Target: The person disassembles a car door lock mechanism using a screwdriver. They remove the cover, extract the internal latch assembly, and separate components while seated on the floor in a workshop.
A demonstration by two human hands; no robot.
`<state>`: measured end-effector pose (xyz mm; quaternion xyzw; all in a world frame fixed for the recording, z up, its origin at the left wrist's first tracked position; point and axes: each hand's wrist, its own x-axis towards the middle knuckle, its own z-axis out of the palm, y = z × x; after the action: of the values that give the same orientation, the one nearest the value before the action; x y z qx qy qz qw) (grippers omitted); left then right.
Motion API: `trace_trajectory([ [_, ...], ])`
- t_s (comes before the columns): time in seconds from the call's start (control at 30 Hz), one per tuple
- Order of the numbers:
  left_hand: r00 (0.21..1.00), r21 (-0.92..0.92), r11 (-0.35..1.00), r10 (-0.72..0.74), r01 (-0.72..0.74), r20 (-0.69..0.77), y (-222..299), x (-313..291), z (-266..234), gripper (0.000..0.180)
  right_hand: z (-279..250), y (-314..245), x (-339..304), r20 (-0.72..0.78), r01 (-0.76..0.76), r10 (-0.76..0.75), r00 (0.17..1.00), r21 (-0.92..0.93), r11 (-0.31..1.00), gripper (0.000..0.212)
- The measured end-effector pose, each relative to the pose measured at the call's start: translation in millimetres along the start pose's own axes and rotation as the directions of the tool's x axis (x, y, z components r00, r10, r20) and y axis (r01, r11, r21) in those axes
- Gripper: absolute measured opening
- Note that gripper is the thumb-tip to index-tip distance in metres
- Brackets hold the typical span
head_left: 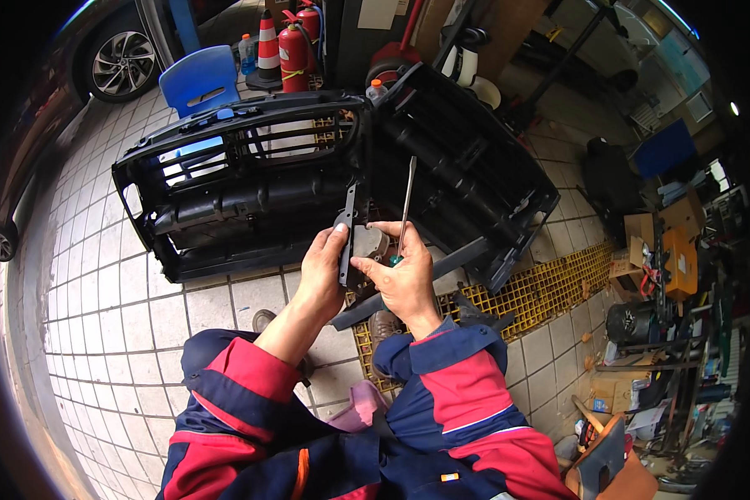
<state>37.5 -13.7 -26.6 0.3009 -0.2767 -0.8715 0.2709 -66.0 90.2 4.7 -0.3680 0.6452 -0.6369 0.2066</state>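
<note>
My left hand (318, 265) is closed on a narrow black bracket (347, 250) with holes along it, thumb pressed on its face. A grey rounded body (367, 242), perhaps a small motor, is fixed to the bracket's right side. Against this body lie the thumb and forefinger of my right hand (408, 279). That same hand also keeps a screwdriver (409, 187) in its grip, shaft pointing up and away; its green handle is mostly hidden in the palm. Just beyond my hands stands a black plastic slatted frame (250, 185), with a second black frame (450, 167) leaning at its right.
A yellow floor grating (550, 287) runs through the tiles at right. Behind the frames are a blue chair (198, 79), a traffic cone (267, 46) and red fire extinguishers (292, 54). Boxes and tools crowd the right side. A pink object (360, 407) lies between my legs.
</note>
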Motion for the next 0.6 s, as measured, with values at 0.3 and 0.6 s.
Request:
trace_trajectory([
  [0.3,0.985,0.327,0.929,0.152,-0.172,0.086,-1.9,-7.6,15.2,0.046,-15.7,10.4,5.5,-0.137,-0.224,0.287,0.948,0.352,0.909,0.054],
  [0.6,0.991,0.112,0.985,-0.132,0.128,0.025,4.3,-2.0,2.0,0.040,-37.1,-2.5,19.4,-0.138,-0.320,0.412,0.901,0.432,0.843,0.053],
])
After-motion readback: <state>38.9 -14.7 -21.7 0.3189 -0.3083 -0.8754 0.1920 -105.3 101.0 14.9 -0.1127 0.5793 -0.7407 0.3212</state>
